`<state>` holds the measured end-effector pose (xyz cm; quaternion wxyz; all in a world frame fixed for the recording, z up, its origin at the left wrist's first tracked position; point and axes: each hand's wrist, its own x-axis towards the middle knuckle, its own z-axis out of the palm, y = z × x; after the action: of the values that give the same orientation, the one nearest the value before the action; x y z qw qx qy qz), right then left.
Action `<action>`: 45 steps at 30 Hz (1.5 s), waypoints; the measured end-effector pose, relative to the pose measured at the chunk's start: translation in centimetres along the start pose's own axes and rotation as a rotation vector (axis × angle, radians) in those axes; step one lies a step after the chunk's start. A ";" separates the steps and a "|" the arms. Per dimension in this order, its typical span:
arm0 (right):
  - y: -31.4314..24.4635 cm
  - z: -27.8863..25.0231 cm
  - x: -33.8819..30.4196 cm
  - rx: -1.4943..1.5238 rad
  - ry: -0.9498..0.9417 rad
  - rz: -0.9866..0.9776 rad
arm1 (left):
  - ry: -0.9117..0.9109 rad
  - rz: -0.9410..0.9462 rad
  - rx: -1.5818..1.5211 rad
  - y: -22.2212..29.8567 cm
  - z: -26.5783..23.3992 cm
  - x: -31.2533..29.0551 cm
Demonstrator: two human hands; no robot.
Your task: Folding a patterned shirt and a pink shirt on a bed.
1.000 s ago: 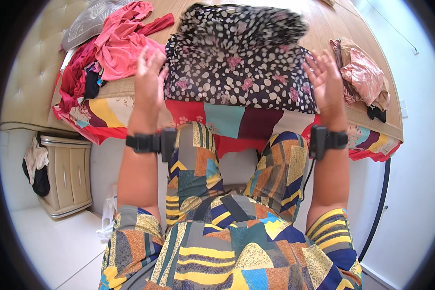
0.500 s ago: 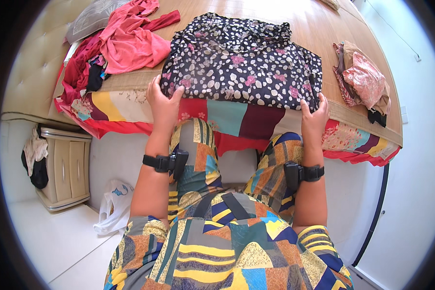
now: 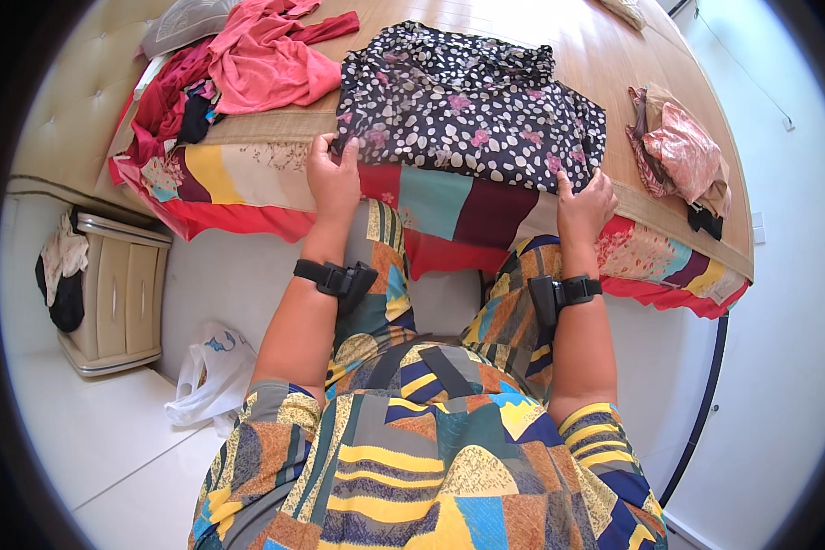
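A black garment (image 3: 467,110) patterned with white spots and pink flowers lies folded in a broad flat shape near the bed's front edge. My left hand (image 3: 336,183) is at its near left corner, with the thumb over the cloth and the fingers at its side. At the near right corner my right hand (image 3: 585,209) grips the edge, its fingers curled and partly hidden. The garment's near edge slopes slightly down toward the right hand.
Coral and red clothes (image 3: 270,69) lie heaped at the left by a grey cushion (image 3: 188,26). Another small clothes pile (image 3: 683,147) is on the right. A patchwork sheet (image 3: 435,206) hangs over the bed's front. A beige nightstand (image 3: 124,298) and white plastic bag (image 3: 213,371) stand at lower left.
Both hands have drawn inward, closer together. The garment's left side has shifted a little right and its near edge now looks narrower. The view has moved slightly.
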<state>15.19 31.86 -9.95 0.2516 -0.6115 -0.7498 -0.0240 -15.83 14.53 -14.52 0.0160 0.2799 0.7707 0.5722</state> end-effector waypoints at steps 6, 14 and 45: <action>1.4 1.6 0.5 -0.090 0.032 0.061 | -0.217 -0.472 -1.034 2.0 -1.0 -2.0; 3.7 2.6 1.1 -0.067 0.143 -0.122 | -0.391 -0.630 -1.308 1.5 -4.6 -1.0; -22.3 -3.1 -1.6 0.733 -0.575 -0.912 | -0.321 -0.556 -1.218 5.3 -6.4 -1.1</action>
<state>-4.24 23.76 -1.84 0.1979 -0.0886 -0.9310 0.2937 -14.93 9.46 -7.88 0.4304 0.0941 0.3432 0.8295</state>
